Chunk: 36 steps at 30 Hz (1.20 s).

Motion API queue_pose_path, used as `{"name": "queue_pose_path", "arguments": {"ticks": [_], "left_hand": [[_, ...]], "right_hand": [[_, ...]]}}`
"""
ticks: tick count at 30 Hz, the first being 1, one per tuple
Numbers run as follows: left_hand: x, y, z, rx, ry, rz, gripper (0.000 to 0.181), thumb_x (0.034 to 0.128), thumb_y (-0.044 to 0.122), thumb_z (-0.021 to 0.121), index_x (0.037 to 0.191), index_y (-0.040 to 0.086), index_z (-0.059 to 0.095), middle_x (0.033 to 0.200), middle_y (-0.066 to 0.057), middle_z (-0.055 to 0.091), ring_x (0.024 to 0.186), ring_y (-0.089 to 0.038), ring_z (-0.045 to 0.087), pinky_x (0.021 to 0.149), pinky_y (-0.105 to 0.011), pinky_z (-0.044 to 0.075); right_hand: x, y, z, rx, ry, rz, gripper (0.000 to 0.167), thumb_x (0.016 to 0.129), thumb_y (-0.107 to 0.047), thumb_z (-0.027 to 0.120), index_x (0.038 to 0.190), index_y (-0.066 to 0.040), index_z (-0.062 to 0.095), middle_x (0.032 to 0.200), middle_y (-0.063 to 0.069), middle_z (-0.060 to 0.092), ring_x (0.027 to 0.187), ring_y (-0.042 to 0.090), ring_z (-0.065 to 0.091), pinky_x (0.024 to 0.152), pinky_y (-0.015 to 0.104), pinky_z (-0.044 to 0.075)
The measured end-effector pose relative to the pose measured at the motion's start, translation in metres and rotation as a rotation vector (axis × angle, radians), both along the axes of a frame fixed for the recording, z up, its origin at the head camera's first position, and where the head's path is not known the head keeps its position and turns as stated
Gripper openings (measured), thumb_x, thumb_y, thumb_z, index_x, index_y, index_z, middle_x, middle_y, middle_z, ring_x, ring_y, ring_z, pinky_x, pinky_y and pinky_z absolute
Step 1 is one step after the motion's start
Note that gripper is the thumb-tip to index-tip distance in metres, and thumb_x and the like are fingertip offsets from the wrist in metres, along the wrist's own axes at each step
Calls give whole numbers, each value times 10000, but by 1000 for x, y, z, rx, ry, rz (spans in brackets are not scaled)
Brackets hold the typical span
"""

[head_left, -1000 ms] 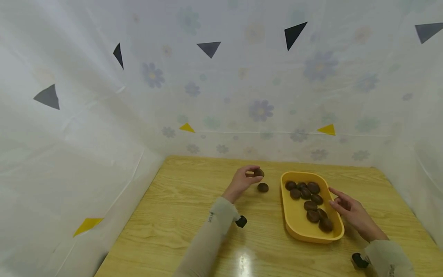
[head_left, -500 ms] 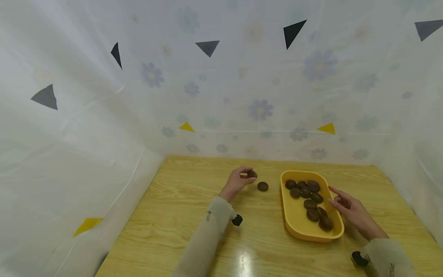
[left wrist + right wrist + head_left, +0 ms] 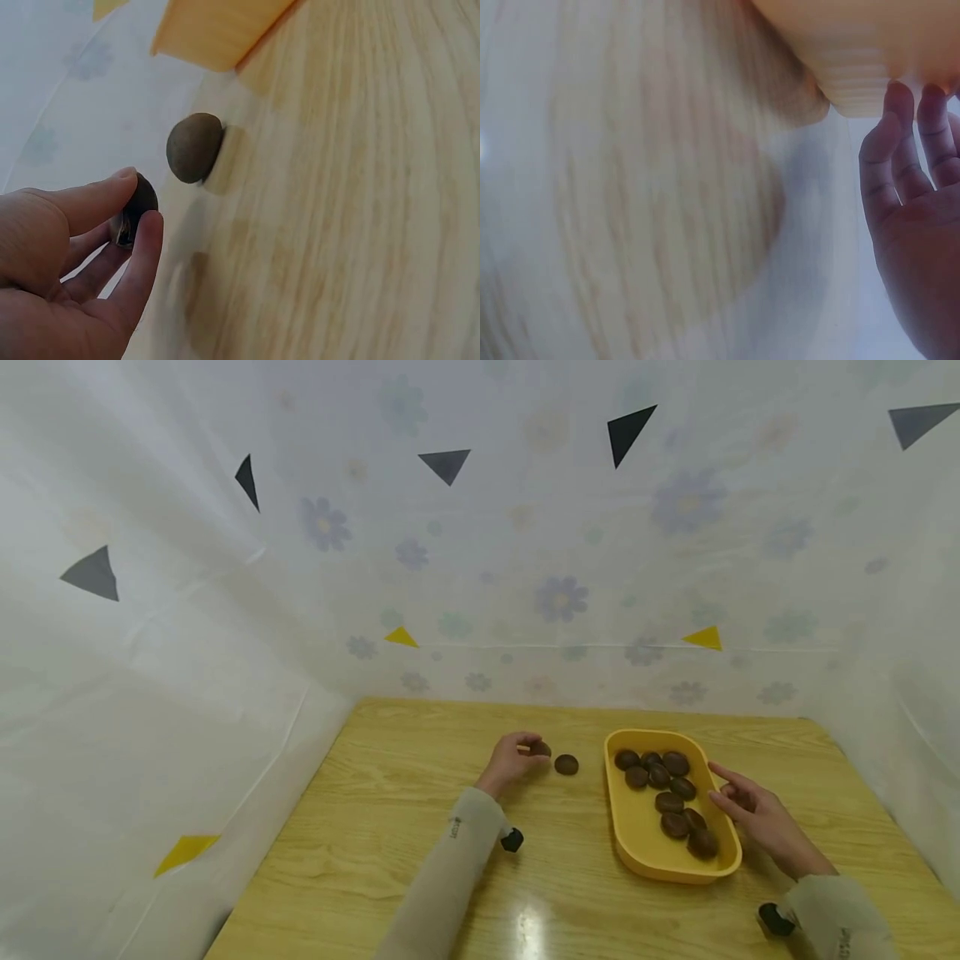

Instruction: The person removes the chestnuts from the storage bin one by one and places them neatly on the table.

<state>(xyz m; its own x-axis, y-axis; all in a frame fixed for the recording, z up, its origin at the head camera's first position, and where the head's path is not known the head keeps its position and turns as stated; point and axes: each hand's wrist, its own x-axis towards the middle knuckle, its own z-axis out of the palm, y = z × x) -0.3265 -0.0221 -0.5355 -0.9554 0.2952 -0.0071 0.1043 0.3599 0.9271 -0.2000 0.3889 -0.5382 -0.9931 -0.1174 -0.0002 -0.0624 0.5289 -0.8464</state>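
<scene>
My left hand [image 3: 512,762] pinches a dark brown, chestnut-like oval [image 3: 540,750] between thumb and fingers, low over the table. The left wrist view shows the held oval [image 3: 141,204] at the fingertips, partly covered by them. Just to its right another dark brown oval [image 3: 566,765] lies on the table, apart from the hand. Farther right stands a yellow tray [image 3: 628,852] with several similar ovals inside. My right hand [image 3: 772,827] rests its fingertips against the tray's right side; in the right wrist view its fingers [image 3: 898,161] reach to the tray wall.
The wood-grain table [image 3: 375,843] carries the tray on its right half. A pale flowered curtain [image 3: 480,552] with dark and yellow triangles closes off the back and sides.
My left hand has moved left and then lower with the chestnut-like oval, now nearer the one on the table. My right hand stays at the tray, which holds its place.
</scene>
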Motion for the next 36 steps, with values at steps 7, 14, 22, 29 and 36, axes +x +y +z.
{"name": "queue_pose_path", "arguments": {"ticks": [7,14,22,29,36], "left_hand": [[4,0,-2,-45,9,-11,459,935,109,787,1361,12,644,1332,-150,650,1191,-315,639,988,-404,561],[4,1,-4,-78,13,-9,448,935,97,785,1354,11,651,1290,-152,652,1158,-300,650,962,-411,566],[5,0,-6,-102,36,11,462,924,104,798,1353,20,648,1269,-129,663,1100,-241,665,908,-361,576],[7,-3,-1,-77,49,9,461,942,81,773,1370,-6,625,1312,-178,648,1162,-328,664,922,-410,592],[6,-5,6,-34,13,39,469,958,116,762,1398,33,624,1372,-158,622,1208,-329,620,903,-398,588]], "right_hand": [[1,-2,0,-13,4,8,686,1107,-363,507,1650,-53,225,1079,67,555,796,129,510,609,326,436],[2,-4,0,-18,20,15,673,1111,-341,506,1647,-43,228,1080,58,562,811,123,520,628,323,437],[2,-4,0,-18,20,13,676,1110,-347,505,1650,-50,225,1085,56,557,816,117,515,630,322,436],[3,-4,0,-27,25,12,670,1111,-333,506,1647,-44,227,1074,45,551,795,132,505,612,327,430],[3,-3,-1,-22,23,9,671,1112,-345,502,1649,-52,227,1073,39,555,789,137,501,607,323,424]]}}
